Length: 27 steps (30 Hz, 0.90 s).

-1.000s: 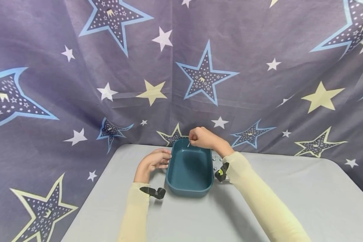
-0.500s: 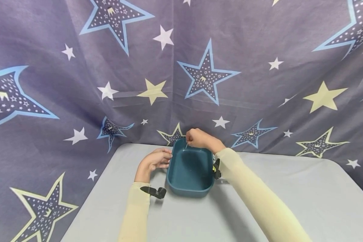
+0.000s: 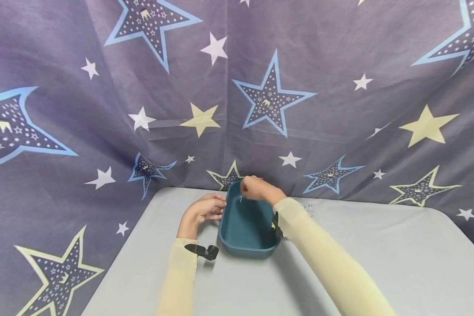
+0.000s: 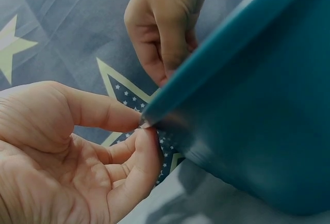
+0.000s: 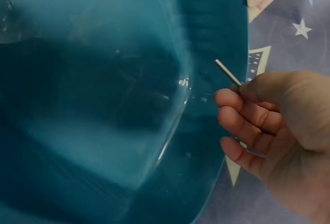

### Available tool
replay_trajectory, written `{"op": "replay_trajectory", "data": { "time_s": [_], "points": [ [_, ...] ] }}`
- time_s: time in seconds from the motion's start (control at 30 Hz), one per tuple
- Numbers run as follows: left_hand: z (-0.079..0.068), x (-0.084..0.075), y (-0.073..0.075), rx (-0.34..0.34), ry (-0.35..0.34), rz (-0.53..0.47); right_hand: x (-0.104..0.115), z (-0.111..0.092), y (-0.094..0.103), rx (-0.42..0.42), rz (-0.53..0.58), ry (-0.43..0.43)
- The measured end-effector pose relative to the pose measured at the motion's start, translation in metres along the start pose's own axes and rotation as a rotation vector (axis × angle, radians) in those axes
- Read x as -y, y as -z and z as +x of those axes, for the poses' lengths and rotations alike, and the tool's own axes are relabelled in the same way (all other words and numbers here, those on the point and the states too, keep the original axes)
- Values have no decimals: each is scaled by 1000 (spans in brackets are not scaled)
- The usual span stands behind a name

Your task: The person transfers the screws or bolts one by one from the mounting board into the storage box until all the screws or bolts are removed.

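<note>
A deep teal rectangular basin [image 3: 249, 252] with rounded corners sits on the pale table. At its left side, my left hand [image 3: 203, 208] pinches the rim between thumb and finger, as the left wrist view shows close up. My right hand [image 3: 257, 189] is over the far end of the basin. Between its thumb and forefinger it pinches a thin metal rod [image 5: 228, 73], whose free end points in over the basin's inside. The other fingers of that hand are curled. In the right wrist view the basin's inner wall is glossy, with bright reflections.
Several small shiny clear pieces [image 3: 309, 210] lie on the table [image 3: 363, 245] right of the basin, partly behind the right sleeve [image 3: 324, 250]. A dark star-patterned cloth [image 3: 332, 109] hangs right behind the table's far edge and along the left.
My right hand has moved left and a little nearer, lowering the rod further over the basin. The right sleeve shifted left too. My left hand stays at the rim.
</note>
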<state>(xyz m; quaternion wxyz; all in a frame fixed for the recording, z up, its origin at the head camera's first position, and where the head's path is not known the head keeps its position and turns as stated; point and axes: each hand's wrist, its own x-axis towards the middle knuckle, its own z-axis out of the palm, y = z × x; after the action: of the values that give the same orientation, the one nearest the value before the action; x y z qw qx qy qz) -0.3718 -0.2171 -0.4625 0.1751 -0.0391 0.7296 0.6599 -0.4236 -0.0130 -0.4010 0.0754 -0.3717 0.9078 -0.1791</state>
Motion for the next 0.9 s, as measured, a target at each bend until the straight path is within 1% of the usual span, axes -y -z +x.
{"op": "replay_trajectory", "data": {
  "time_s": [0.2, 0.27, 0.4, 0.53, 0.9],
  "points": [
    [0, -1, -1, 1, -3, 4, -1, 2, -6, -40, -46, 23],
    [0, -1, -1, 6, -6, 5, -1, 3, -7, -41, -47, 20],
    [1, 0, 0, 12, -9, 9, -2, 6, -11, -35, -52, 4],
    [1, 0, 0, 4, -6, 14, -2, 7, -12, -24, -54, -6],
    [-1, -1, -1, -8, -3, 19, -3, 10, -20, 24, 0, -81]
  ]
}}
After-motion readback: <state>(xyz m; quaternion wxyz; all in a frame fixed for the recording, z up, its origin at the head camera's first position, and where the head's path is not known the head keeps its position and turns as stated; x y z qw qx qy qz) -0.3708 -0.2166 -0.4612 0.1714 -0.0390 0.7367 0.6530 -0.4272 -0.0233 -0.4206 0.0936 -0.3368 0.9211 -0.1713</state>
